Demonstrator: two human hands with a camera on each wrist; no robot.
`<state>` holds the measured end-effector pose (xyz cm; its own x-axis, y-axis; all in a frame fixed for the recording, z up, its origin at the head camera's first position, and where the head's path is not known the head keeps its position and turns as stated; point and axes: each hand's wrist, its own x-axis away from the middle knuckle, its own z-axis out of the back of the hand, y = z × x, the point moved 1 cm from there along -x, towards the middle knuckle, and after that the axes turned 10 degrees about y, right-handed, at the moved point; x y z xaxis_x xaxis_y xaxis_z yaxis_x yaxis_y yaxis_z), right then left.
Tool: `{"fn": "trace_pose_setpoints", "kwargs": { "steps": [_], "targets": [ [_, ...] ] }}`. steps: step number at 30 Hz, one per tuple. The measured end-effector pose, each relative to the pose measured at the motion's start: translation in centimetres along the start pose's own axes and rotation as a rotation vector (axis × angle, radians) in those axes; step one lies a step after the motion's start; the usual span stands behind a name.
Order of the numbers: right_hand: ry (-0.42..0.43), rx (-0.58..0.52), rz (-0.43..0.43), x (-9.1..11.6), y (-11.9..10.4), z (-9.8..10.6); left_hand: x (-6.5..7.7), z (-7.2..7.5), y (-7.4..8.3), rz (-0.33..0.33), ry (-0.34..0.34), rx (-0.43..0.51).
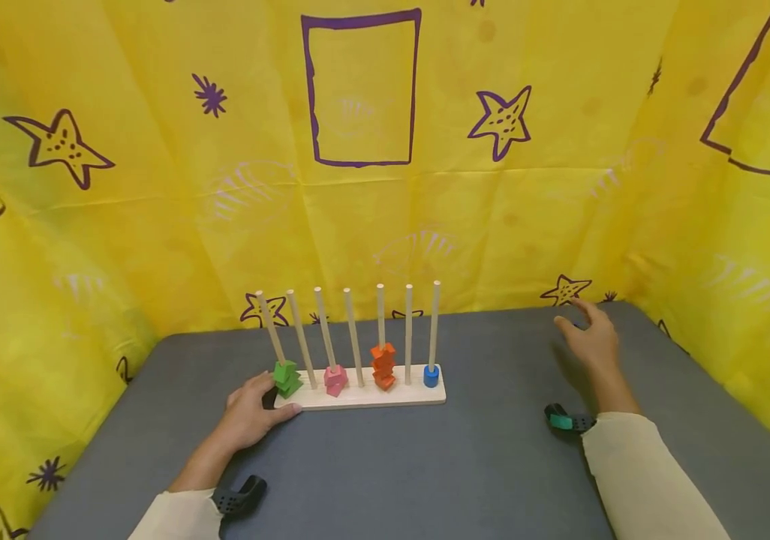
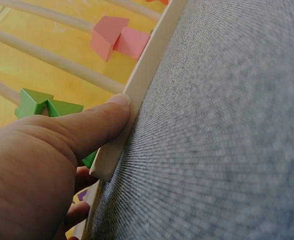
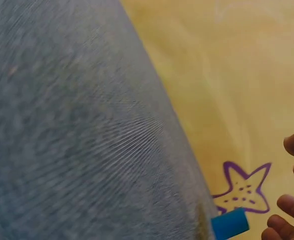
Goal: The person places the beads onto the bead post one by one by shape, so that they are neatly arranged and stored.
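My left hand [image 1: 248, 412] grips the left end of a wooden peg stand [image 1: 371, 401]; its thumb [image 2: 109, 117] lies on the front edge and the other fingers go round the end. Beside that hand, green pieces [image 1: 287, 379] sit on the leftmost peg. Pink pieces [image 1: 335, 380], a taller orange stack [image 1: 383, 367] and a blue piece [image 1: 431, 376] are on other pegs. My right hand [image 1: 593, 341] is over the table's far right, fingers loosely bent and holding nothing. Near its fingertips in the right wrist view stands another blue piece [image 3: 230, 223], hidden by the hand in the head view.
The dark grey table [image 1: 385, 472] ends at a yellow cloth wall [image 1: 371, 225] with purple drawings. Several upright pegs stand close together on the stand, some bare. Black straps [image 1: 239, 496] are worn at both wrists, over light sleeves.
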<state>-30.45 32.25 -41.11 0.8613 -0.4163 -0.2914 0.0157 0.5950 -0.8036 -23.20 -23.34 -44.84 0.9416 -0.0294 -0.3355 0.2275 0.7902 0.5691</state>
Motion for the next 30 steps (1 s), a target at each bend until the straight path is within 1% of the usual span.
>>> {"fn": "trace_pose_setpoints", "kwargs": {
  "steps": [7,13,16,21,23,30],
  "targets": [
    [-0.042,0.046,0.025,0.2,1.1,-0.7,-0.2,0.1,0.0,0.005,-0.022,-0.013],
    [-0.091,0.064,0.025,-0.1,1.2,-0.9,-0.3,0.1,-0.1,0.013,-0.02,-0.009],
    [-0.097,0.089,0.024,-0.2,1.3,-1.0,-0.2,0.1,0.0,0.02,-0.023,-0.006],
    [-0.094,0.126,0.07,-0.2,1.6,-1.4,-0.2,0.1,0.0,0.023,-0.023,-0.013],
    [-0.103,0.126,0.093,-0.1,1.7,-1.6,-0.2,0.1,0.0,0.023,-0.022,-0.019],
    [-0.138,0.141,0.134,0.3,1.6,-2.0,-0.1,0.0,-0.1,0.027,-0.019,-0.017]
  ]
}}
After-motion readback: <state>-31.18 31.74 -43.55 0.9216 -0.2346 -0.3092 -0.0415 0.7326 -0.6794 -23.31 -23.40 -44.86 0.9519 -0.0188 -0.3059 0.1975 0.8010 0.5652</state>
